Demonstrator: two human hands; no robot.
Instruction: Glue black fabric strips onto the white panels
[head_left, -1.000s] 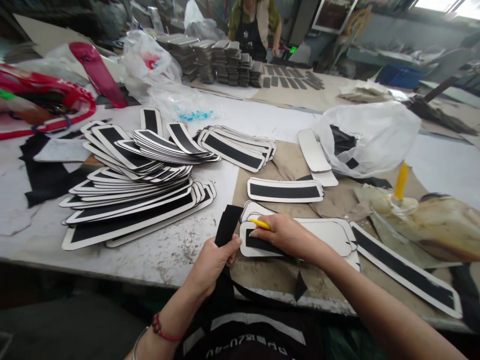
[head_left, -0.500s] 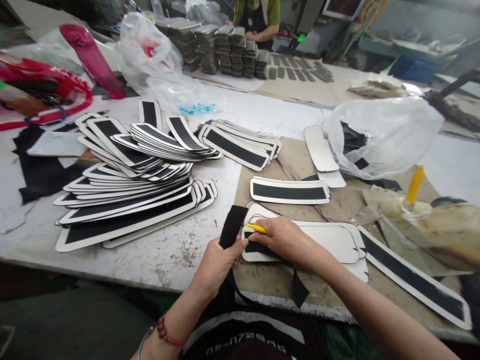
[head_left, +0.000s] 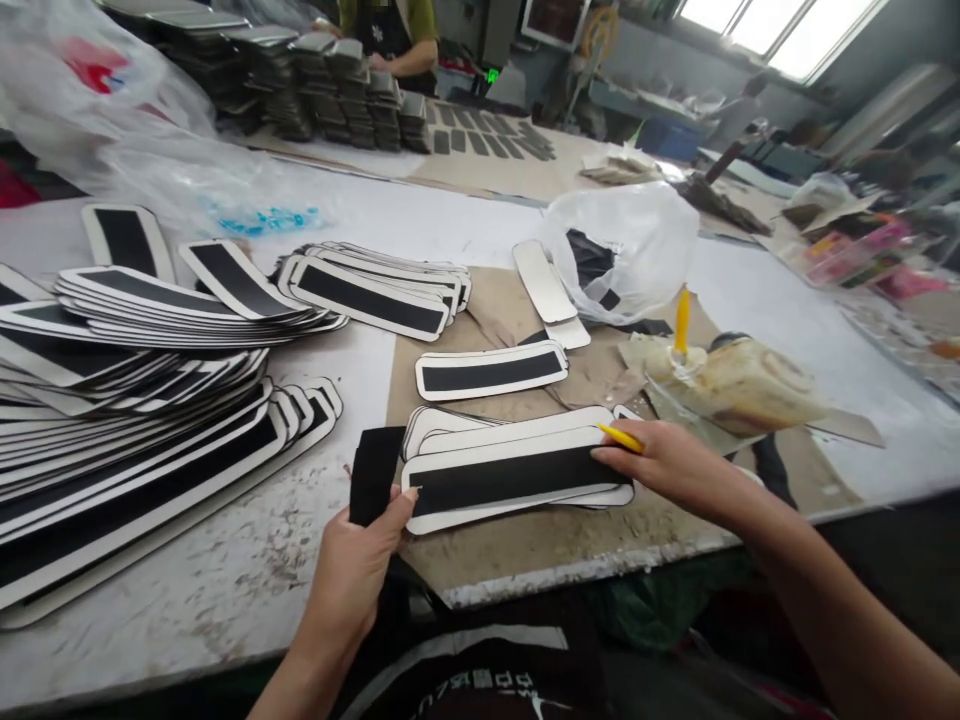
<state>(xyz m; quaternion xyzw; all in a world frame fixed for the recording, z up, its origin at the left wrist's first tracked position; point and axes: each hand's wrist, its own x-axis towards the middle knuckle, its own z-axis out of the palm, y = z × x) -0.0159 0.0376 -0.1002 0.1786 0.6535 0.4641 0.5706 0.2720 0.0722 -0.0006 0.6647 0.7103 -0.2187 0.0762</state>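
Note:
My left hand [head_left: 352,560] is closed around a folded bundle of black strip [head_left: 375,475], its thumb pressing the left end of a white curved panel [head_left: 517,448]. A black strip [head_left: 510,480] lies lengthwise along this panel, which rests on several similar panels. Over at the panel's right end, my right hand [head_left: 671,465] is closed on a slim yellow tool [head_left: 621,437], its working end not clear. Those fingertips also touch the right end of the strip. Just behind lies another white panel with a black strip [head_left: 491,370].
Overlapping stacks of black-striped white panels [head_left: 180,470] cover the left side. A yellow-handled brush [head_left: 682,320] stands in a stained glue container [head_left: 750,385] at right. Behind are a plastic bag [head_left: 637,250] with black scraps, stacked grey pieces [head_left: 352,95] and a person [head_left: 390,45].
The view has turned right. My right hand has moved rightward, away from my left hand, with the yellow tool. The black strip now lies flat along the top panel.

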